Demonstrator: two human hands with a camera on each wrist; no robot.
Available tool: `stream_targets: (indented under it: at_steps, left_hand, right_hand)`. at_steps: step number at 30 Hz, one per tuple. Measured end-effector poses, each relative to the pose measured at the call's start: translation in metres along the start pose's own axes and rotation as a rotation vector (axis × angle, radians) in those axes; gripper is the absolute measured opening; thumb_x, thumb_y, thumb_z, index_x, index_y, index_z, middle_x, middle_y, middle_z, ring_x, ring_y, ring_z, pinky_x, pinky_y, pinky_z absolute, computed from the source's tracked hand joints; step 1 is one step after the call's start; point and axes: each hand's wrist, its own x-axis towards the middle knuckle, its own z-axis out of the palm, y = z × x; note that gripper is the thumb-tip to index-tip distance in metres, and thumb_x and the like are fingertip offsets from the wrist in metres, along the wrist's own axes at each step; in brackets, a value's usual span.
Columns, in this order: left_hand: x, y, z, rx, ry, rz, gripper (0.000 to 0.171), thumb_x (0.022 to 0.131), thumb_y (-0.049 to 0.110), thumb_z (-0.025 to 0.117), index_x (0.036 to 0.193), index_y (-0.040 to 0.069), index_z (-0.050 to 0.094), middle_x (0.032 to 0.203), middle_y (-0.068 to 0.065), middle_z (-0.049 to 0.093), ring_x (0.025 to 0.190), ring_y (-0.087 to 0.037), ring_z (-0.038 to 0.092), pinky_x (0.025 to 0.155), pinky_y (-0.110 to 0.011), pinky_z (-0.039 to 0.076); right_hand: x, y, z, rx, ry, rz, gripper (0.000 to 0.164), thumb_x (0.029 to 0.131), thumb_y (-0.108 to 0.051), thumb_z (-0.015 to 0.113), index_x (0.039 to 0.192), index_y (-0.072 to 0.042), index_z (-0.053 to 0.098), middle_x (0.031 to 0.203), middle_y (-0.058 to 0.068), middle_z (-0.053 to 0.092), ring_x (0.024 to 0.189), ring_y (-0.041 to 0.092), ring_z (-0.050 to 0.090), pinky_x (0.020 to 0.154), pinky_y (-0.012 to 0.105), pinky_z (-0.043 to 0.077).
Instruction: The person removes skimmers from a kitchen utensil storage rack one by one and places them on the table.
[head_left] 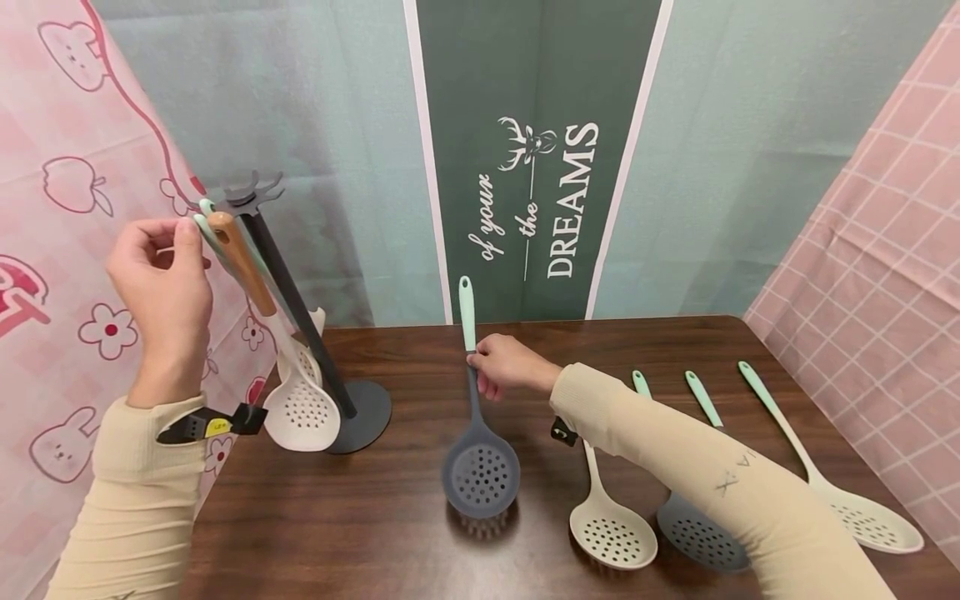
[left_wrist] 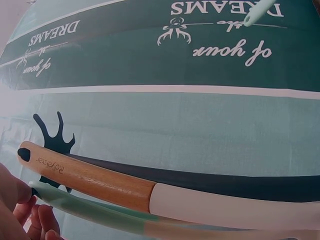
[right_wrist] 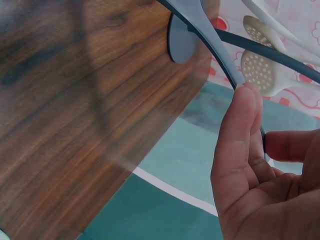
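My right hand (head_left: 513, 362) pinches the dark neck of a grey skimmer (head_left: 480, 429), just below its mint handle. The skimmer stands tilted, bowl low and facing me, with its reflection in the tabletop. In the right wrist view, thumb and fingers meet around that neck. My left hand (head_left: 168, 275) is raised at a hook of the dark utensil stand (head_left: 296, 300). Its fingertips seem to pinch the hook's tip, right beside a hanging mint handle (left_wrist: 75, 205); exact contact is partly hidden. A wooden-handled utensil (left_wrist: 95, 177) hangs alongside, and a white slotted ladle (head_left: 303, 429) hangs lower.
On the table's right lie a cream skimmer (head_left: 596, 500), a grey slotted turner (head_left: 686, 508) partly under my right sleeve, and a cream slotted spoon (head_left: 798, 450). The stand's round base (head_left: 371, 412) sits at the back left. A printed curtain (head_left: 360, 167) hangs behind the table.
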Motion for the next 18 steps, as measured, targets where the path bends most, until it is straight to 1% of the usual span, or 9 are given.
stream_targets:
  at_steps: [6,11,16,18]
  left_hand:
    - [0.001,-0.001,0.001,-0.015,0.002,-0.002,0.008,0.101,0.016,0.063,0.097,0.016,0.069,0.092,0.008,0.058,0.074,-0.006,0.053,0.071,-0.017,0.046]
    - [0.001,-0.001,0.001,-0.021,0.001,-0.005,0.008,0.1,0.016,0.063,0.096,0.016,0.07,0.092,0.007,0.058,0.073,-0.006,0.053,0.07,-0.016,0.046]
    - [0.002,-0.002,0.001,-0.021,0.005,0.005,0.008,0.1,0.016,0.063,0.097,0.016,0.07,0.091,0.008,0.057,0.073,-0.006,0.054,0.07,-0.017,0.045]
    - [0.002,-0.002,0.001,-0.022,0.005,0.009,0.008,0.1,0.016,0.063,0.097,0.015,0.07,0.09,0.008,0.057,0.073,-0.006,0.054,0.07,-0.017,0.045]
  right_hand:
    - [-0.003,0.015,0.0,0.057,-0.013,0.049,0.025,0.107,-0.011,0.047,0.092,0.003,0.06,0.059,0.008,0.061,0.045,0.014,0.058,0.055,0.038,0.06]
    - [-0.004,0.029,0.002,0.106,-0.041,0.108,0.025,0.108,-0.011,0.045,0.095,0.004,0.06,0.059,0.008,0.06,0.044,0.014,0.056,0.051,0.034,0.058]
    - [-0.004,0.042,0.005,0.096,-0.068,0.134,0.027,0.108,-0.011,0.044,0.093,0.004,0.059,0.06,0.008,0.06,0.045,0.013,0.057,0.057,0.039,0.061]
    - [-0.004,0.048,0.007,0.1,-0.08,0.139,0.027,0.108,-0.011,0.043,0.092,0.004,0.059,0.06,0.007,0.06,0.045,0.013,0.057,0.057,0.039,0.061]
